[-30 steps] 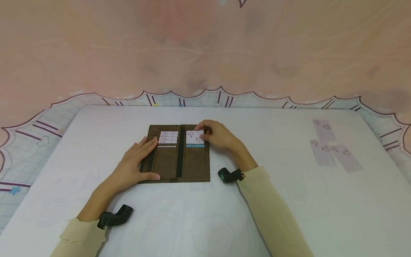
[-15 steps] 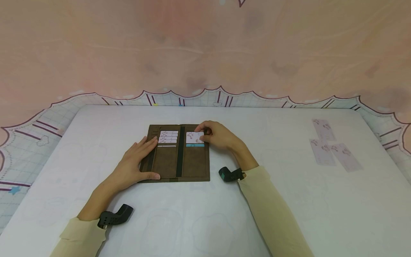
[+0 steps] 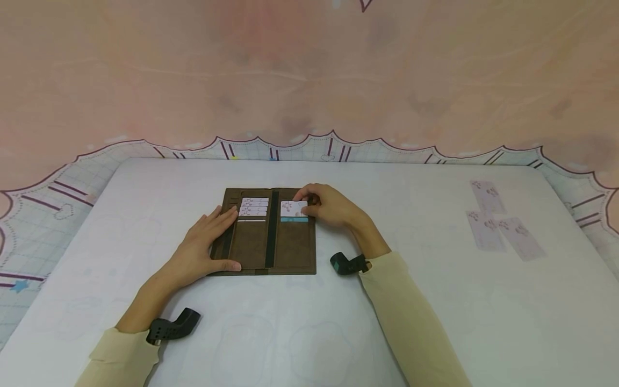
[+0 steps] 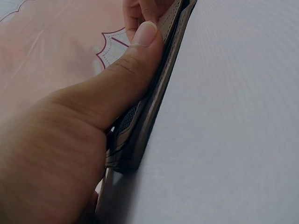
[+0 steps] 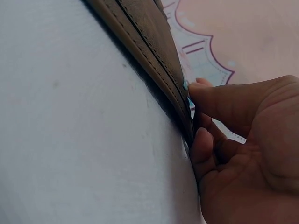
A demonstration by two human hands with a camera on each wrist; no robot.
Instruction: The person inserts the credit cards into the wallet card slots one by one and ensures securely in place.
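A brown wallet (image 3: 295, 247) lies unfolded on the white table. My left hand (image 3: 200, 244) rests on its left edge, fingers straight and thumb along the lower border. In the left wrist view that thumb (image 4: 119, 77) lies on the wallet's stitched rim. At the right panel's upper pocket, my right hand (image 3: 333, 207) pinches a white patterned card (image 3: 292, 208), with a finger at its top edge and the thumb near its right side. Just below it shows a blue strip (image 3: 294, 219). Several similar cards (image 3: 253, 207) sit stacked in the left panel's slots.
To the right, three loose pale cards lie flat: an upper card (image 3: 487, 196), a lower left card (image 3: 485, 231) and a lower right card (image 3: 522, 238). A patterned cloth (image 3: 309, 80) hangs behind the table (image 3: 411, 322).
The card under my right hand has slid slightly down into its pocket, and the right fingers have followed it. My left hand and the wallet have stayed put.
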